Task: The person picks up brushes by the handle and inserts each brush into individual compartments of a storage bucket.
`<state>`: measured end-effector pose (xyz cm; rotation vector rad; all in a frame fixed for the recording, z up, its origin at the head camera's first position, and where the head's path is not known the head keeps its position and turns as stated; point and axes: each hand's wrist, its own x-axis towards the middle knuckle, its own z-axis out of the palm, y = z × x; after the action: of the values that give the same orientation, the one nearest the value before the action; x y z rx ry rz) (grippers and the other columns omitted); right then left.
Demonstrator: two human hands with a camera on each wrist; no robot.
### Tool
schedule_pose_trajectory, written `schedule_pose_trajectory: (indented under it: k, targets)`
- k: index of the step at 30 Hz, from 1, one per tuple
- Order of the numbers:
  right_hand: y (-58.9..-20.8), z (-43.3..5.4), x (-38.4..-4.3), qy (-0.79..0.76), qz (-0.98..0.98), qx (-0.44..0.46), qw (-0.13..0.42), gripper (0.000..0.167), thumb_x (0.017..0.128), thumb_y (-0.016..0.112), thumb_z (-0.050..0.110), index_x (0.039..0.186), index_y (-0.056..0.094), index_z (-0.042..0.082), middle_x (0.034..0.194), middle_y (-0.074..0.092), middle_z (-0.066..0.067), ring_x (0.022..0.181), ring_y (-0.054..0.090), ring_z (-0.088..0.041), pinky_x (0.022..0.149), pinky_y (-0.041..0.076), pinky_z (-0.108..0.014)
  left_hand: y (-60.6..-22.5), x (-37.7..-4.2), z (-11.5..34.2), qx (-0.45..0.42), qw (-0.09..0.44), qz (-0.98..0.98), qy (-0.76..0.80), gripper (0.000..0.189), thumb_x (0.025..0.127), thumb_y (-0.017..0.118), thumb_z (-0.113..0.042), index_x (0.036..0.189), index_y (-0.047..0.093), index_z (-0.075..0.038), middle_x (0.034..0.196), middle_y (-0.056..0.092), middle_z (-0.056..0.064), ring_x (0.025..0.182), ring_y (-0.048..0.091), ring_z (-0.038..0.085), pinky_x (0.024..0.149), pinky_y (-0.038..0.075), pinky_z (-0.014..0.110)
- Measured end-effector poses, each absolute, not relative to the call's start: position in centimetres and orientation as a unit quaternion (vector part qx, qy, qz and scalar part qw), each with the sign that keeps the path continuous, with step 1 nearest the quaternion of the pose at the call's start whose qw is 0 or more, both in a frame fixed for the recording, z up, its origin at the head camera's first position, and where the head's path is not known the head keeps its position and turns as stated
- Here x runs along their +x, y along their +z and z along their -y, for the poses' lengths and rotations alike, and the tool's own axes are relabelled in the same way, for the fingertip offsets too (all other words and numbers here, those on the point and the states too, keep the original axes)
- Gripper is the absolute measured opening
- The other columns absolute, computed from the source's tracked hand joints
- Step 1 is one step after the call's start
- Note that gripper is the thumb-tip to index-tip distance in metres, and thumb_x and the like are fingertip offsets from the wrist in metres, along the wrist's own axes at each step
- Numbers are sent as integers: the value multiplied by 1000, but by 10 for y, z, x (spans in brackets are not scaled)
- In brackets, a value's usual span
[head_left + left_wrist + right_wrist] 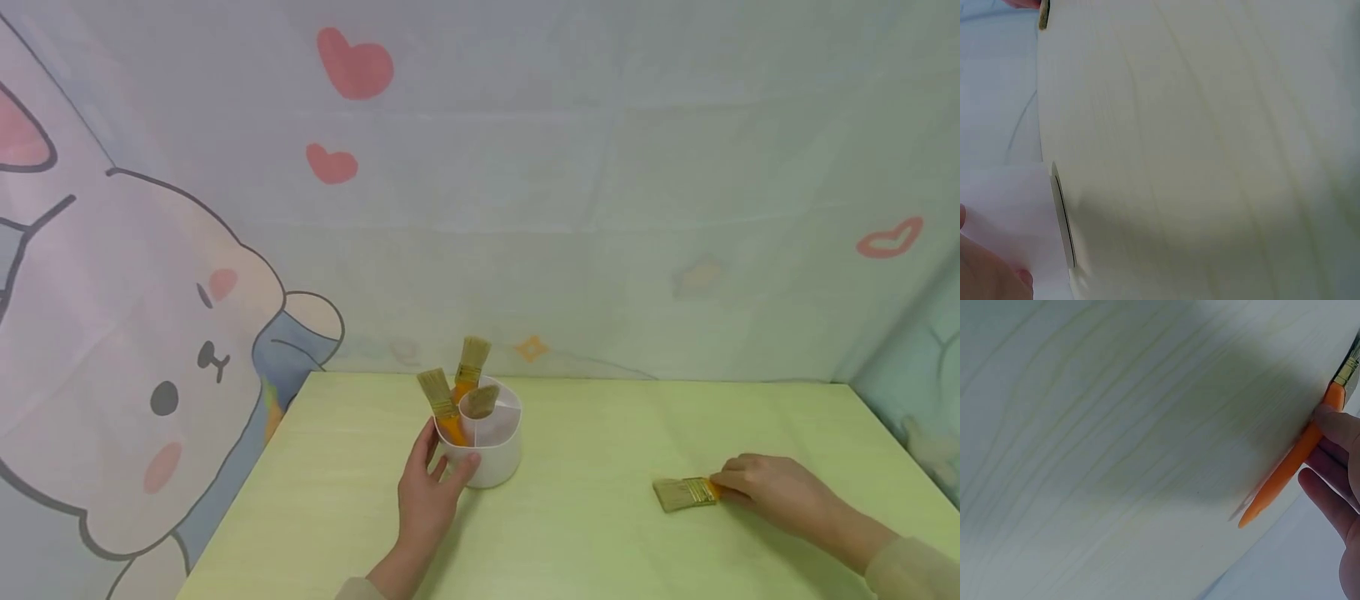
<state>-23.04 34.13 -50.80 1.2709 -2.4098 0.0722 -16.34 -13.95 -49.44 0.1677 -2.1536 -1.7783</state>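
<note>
A round white divided holder (498, 468) stands upright on the table, held by my left hand (429, 493) with the thumb on its front and fingers round its left side. Bristles up, one paintbrush (434, 390) leans in a left compartment and another paintbrush (473, 358) stands behind it. The bristles of a third paintbrush (482, 402) show in the round middle compartment. Farther right, my right hand (780, 493) pinches a flat paintbrush (684, 493) by its orange handle (1288, 465), bristles pointing left. In the right wrist view the handle lies close to the tabletop.
The pale yellow-green wood-grain table (585, 450) extends between the holder and the right hand. Behind it hangs a light cloth (525, 208) printed with hearts and a cartoon rabbit.
</note>
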Motion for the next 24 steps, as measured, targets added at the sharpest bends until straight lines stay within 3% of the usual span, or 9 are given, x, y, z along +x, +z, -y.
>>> schedule_pose_trajectory:
  k: [6, 13, 20, 24]
  targets:
    - [-507, -339, -232, 23, 860, 454, 232, 33, 65, 96, 11, 92, 79, 16, 85, 70, 8, 76, 68, -13, 59, 62, -29, -494, -163, 140, 56, 174, 754, -631, 85, 93, 87, -18, 162, 40, 0, 164, 46, 21, 152, 43, 40, 119, 48, 51]
    - [-495, -321, -234, 66, 876, 413, 239, 33, 68, 98, 8, 95, 80, 16, 89, 72, 8, 77, 68, -12, 61, 63, -32, -493, -161, 141, 59, 168, 754, -633, 85, 93, 87, -19, 162, 41, 0, 164, 46, 21, 153, 43, 39, 119, 49, 51]
    - [-472, -276, -232, 174, 866, 398, 247, 35, 72, 95, 3, 103, 82, 15, 94, 76, 8, 77, 67, -1, 62, 59, -19, -492, -162, 142, 56, 169, 755, -631, 85, 93, 87, -20, 162, 41, 0, 164, 46, 21, 152, 43, 39, 119, 49, 50]
    - [-459, -248, -230, 219, 843, 417, 259, 39, 71, 94, -1, 106, 82, 14, 96, 77, 7, 78, 69, -1, 63, 59, -15, -492, -161, 142, 50, 169, 753, -634, 84, 93, 87, -20, 161, 41, 1, 164, 46, 22, 152, 43, 41, 118, 49, 52]
